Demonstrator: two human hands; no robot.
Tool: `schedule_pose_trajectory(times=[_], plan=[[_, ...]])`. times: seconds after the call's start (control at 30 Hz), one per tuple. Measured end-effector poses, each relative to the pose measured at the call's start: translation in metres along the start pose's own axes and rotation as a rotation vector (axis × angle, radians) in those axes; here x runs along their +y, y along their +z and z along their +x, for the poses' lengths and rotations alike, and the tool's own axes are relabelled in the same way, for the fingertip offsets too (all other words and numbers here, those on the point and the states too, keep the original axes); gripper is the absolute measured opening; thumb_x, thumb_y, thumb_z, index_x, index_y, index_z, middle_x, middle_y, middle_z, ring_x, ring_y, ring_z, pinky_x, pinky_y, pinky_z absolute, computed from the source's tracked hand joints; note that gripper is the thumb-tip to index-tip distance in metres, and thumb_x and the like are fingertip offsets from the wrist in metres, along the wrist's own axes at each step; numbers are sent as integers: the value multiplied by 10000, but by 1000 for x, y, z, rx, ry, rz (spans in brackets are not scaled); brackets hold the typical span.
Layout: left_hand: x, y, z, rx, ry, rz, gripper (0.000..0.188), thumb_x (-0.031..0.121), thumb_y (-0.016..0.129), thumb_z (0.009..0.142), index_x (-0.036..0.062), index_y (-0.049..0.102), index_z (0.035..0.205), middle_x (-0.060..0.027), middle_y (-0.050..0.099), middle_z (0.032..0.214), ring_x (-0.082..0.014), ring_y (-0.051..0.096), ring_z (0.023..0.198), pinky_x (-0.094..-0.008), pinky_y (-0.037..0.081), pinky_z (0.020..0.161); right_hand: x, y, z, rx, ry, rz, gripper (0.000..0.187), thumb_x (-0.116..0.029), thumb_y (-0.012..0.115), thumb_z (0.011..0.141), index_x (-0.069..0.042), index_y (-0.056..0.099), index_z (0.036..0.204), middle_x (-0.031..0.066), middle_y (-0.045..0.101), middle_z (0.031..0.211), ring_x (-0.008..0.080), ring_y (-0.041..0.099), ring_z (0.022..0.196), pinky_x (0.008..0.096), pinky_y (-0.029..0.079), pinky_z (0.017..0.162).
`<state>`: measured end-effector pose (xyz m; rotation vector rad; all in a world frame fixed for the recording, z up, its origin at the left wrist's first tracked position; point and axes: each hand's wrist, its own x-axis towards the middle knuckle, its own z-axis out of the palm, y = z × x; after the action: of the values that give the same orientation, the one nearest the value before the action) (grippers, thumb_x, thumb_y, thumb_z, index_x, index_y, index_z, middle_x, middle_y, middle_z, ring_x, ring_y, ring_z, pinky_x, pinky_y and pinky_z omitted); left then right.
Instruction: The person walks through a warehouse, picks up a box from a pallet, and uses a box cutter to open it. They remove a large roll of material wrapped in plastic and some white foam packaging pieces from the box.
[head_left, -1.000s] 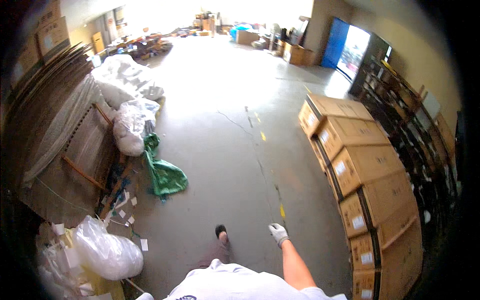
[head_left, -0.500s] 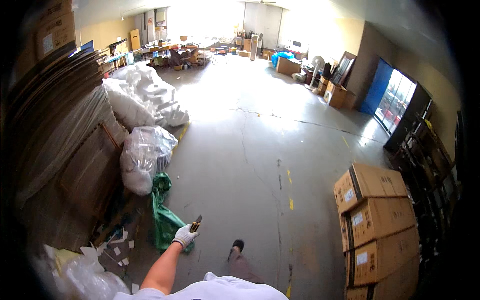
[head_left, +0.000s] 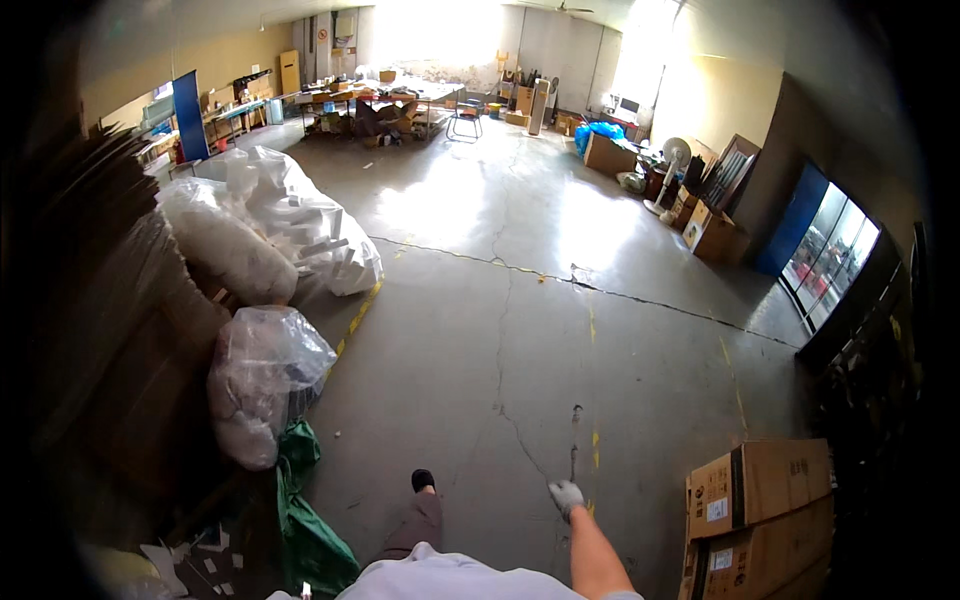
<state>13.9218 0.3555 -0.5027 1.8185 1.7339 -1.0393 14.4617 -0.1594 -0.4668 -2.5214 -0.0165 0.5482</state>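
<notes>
My right hand (head_left: 567,497), in a pale work glove, swings out over the grey floor (head_left: 450,340) ahead of me. Its fingers look curled in, and nothing shows in them. The bare forearm rises from the lower edge. My left hand is out of view. One dark shoe (head_left: 423,480) is stepping forward at the middle bottom. Nearest on the left lies a crumpled green sack (head_left: 305,515), below a stuffed clear plastic bag (head_left: 268,365).
Stacked cardboard boxes (head_left: 765,485) stand at the lower right. White foam in big bags (head_left: 300,215) and dark stacked sheets line the left. Far off are a cluttered table (head_left: 440,92), a chair (head_left: 466,120), a white fan (head_left: 675,155) and a blue door (head_left: 792,220).
I have walked forward; boxes and bags slid nearer the lower edge. My left hand, which held a utility knife, has left view. My right hand has come in, and the other foot is forward.
</notes>
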Motion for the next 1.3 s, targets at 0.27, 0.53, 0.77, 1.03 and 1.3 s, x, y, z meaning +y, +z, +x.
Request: schedule_pose_trajectory(times=[0.27, 0.53, 0.77, 1.03, 1.3], plan=[[390, -140, 83, 84, 379, -136, 474, 398, 731, 714, 68, 669, 1050, -184, 667, 1051, -349, 643, 967, -434, 521, 807, -258, -91, 191, -401, -207, 245, 386, -340, 597, 904, -35, 628, 1138, 96, 671, 1027, 190, 625, 899, 309, 485, 834], [875, -434, -142, 155, 1404, -519, 481, 144, 588, 726, -10, 567, 1181, -210, 594, 1086, -343, 582, 1053, -399, 464, 894, -386, -161, 391, -291, -342, 364, 425, -362, 571, 918, -43, 587, 1199, 142, 655, 1107, 246, 623, 1033, 327, 473, 898], [1090, -538, -226, 267, 1743, -417, 512, 112, 659, 782, 14, 531, 1267, -231, 489, 1320, -367, 513, 1195, -379, 431, 1007, -564, -202, 615, -547, -303, 1083, 415, -260, 552, 966, -44, 476, 1312, 43, 601, 1124, 142, 583, 1015, 292, 492, 848], [1197, -689, -120, 362, 1596, -456, 570, 210, 699, 809, 44, 494, 1314, -205, 473, 1361, -329, 535, 1193, -372, 460, 987, -760, -201, 807, -791, -328, 1083, 279, -222, 589, 948, 5, 578, 1109, 113, 650, 1015, 202, 638, 922, 333, 527, 797], [1221, -928, 170, 902, 867, -788, 406, 201, 698, 771, 50, 596, 1134, -191, 615, 1035, -317, 611, 876, -410, 496, 790, -859, -199, 1038, -393, -187, 895, 197, -159, 579, 913, 12, 581, 1011, 142, 652, 793, 243, 655, 722, 340, 534, 664]])
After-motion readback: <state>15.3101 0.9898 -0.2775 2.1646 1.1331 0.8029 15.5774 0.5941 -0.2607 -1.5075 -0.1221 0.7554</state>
